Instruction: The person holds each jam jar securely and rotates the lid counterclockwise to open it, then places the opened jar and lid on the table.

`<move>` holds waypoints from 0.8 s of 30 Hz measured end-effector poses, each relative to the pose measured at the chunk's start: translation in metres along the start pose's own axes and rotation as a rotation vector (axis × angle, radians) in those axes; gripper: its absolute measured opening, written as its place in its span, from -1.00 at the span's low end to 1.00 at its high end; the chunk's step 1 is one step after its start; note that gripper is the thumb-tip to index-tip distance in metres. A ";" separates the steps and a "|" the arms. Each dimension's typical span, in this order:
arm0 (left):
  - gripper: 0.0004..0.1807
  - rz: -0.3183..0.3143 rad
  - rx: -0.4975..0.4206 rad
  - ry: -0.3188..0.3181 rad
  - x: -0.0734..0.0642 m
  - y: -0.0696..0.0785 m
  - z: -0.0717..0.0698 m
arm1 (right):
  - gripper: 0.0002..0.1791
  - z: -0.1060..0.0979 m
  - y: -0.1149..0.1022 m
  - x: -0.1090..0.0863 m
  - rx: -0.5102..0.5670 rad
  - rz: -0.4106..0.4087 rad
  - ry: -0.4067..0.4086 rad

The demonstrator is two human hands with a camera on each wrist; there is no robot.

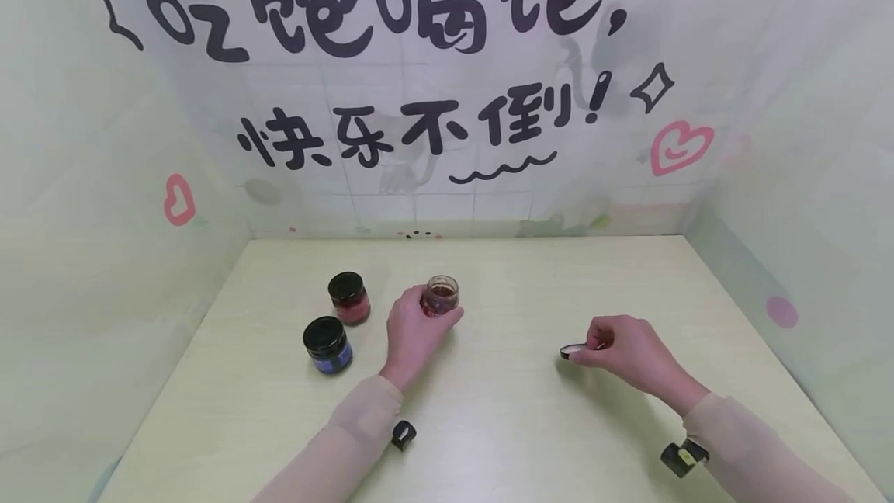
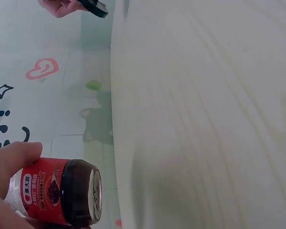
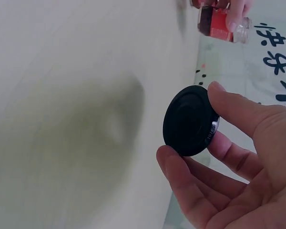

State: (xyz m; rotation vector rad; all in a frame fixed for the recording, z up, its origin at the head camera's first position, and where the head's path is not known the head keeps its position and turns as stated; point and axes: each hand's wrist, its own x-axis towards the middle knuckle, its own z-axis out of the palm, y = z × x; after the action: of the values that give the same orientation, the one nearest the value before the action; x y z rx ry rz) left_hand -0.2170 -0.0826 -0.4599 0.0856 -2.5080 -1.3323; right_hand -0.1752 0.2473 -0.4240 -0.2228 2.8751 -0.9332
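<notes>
Head view bright, pale glare on table (image 1: 517, 418); wrist views dimmer, shadows soft-edged.

Two jars (image 1: 349, 307) (image 1: 328, 346) stand left of the third jar (image 1: 440, 300) (lid (image 3: 188, 121) at right).

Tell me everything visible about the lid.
The lid is round, shallow and black, its outer face marked with a faint circle, its rim glossy with small pale print, its inside whitish. It looks like metal. Off any jar, it is held tilted above the table, pinched in the right hand.
</notes>
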 end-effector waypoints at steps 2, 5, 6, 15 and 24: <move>-0.45 -0.005 -0.003 -0.005 0.003 -0.001 0.001 | -0.58 -0.003 0.007 -0.003 -0.016 0.016 0.010; -0.43 -0.019 -0.012 -0.015 0.009 -0.003 0.003 | -0.56 -0.007 0.017 -0.008 -0.039 0.034 0.026; -0.44 -0.026 -0.020 -0.019 0.010 -0.003 0.004 | -0.56 -0.008 0.020 -0.009 -0.046 0.037 0.032; -0.49 -0.068 -0.038 0.000 0.025 -0.006 0.003 | -0.61 -0.021 0.049 -0.016 -0.114 0.072 0.087; -0.45 -0.113 -0.030 -0.020 0.039 -0.012 0.004 | -0.63 -0.030 0.081 -0.027 -0.214 0.087 0.133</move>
State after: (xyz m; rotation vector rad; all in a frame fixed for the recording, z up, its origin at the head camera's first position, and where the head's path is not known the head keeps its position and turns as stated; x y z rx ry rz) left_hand -0.2565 -0.0933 -0.4623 0.2106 -2.5325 -1.4208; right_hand -0.1618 0.3340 -0.4462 -0.0538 3.0785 -0.6485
